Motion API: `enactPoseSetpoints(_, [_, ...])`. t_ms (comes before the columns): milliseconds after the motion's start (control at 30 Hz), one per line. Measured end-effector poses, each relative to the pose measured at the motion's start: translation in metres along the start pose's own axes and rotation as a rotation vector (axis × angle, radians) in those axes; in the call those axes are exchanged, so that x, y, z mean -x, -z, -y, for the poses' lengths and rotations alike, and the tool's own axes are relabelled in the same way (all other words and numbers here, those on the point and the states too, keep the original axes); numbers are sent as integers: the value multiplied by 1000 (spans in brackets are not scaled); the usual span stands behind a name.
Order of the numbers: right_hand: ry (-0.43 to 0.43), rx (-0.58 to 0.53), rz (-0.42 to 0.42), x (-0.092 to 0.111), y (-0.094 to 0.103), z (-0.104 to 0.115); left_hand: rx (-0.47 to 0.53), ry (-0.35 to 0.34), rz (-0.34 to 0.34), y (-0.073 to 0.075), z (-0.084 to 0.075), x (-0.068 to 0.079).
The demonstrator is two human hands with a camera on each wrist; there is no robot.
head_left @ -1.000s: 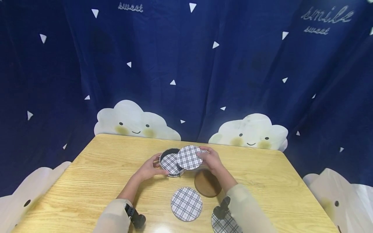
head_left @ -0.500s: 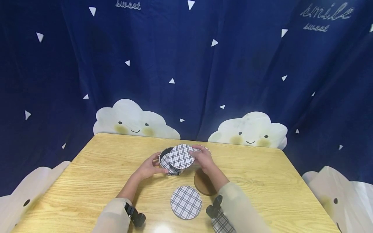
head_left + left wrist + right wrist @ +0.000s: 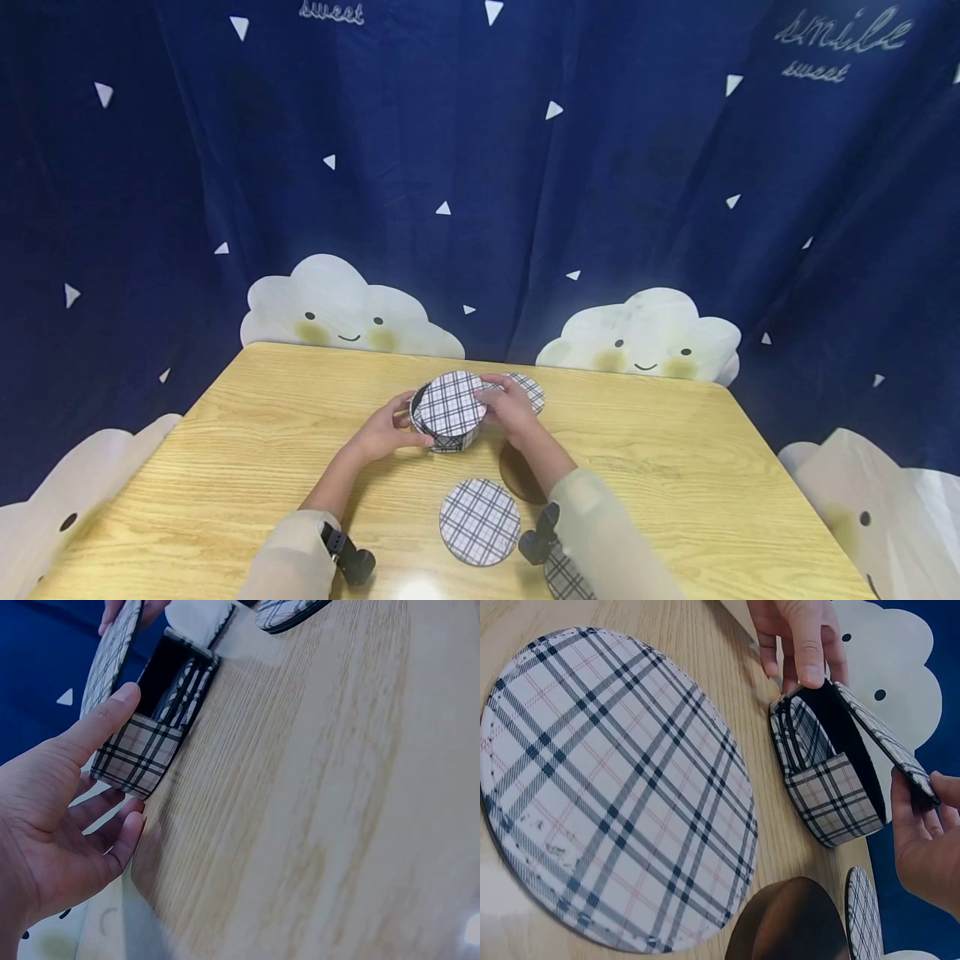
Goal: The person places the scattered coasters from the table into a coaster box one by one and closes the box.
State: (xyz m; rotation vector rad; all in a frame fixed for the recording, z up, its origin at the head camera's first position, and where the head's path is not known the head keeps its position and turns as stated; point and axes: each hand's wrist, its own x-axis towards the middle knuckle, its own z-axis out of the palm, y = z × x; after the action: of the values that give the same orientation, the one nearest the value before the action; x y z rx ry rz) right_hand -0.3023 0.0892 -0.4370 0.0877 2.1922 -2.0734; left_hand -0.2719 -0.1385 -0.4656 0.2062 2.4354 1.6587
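Observation:
A round plaid coaster holder [image 3: 453, 442] with a cut-out wall stands towards the back of the table. My left hand [image 3: 386, 429] grips its left side, thumb near the rim and fingers round the wall. Between thumb and fingers, my right hand [image 3: 510, 408] pinches the edge of a round plaid coaster [image 3: 450, 402]. That coaster lies tilted over the holder's mouth, covering most of it in the head view. Through the cut-out in the right wrist view, stacked coasters [image 3: 810, 731] show inside the holder [image 3: 836, 799], below the held coaster [image 3: 889, 742].
One plaid coaster [image 3: 480, 522] lies in front of the holder, another [image 3: 534, 392] behind my right hand. A brown disc [image 3: 517, 475] sits partly under my right forearm. The right sleeve partly hides a further plaid coaster [image 3: 566, 575]. A dark blue curtain [image 3: 480, 167] hangs behind the table.
My right hand has moved left, bringing its coaster from the holder's right side to over its mouth. The coaster behind that hand has come into view. The left hand stays on the holder.

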Motion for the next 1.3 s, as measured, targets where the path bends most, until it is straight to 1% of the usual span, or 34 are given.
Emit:
enactPoseSetpoints(300, [-6,-19,26,2,-6,0,-3,17,-1,-1,4,-3])
enactPoseSetpoints(533, [0,-18,46,4,-10,1,13,0,2,-1,6,-5])
enactPoseSetpoints(667, [-12,-16,44,3,-13,-1,11,-3,3,-1,6,-4])
enactPoseSetpoints(833, [-17,-11,58,1,-14,-5,8,5,0,-1,6,-5])
enactPoseSetpoints(1000, [-22,5,68,2,-17,-6,24,5,-2,-2,6,-5])
enactPoseSetpoints(1167, [-33,23,65,4,-18,-3,6,-10,-5,-1,5,-4])
enactPoseSetpoints(1300, [-23,29,68,19,-18,12,17,-3,-7,-2,5,-4])
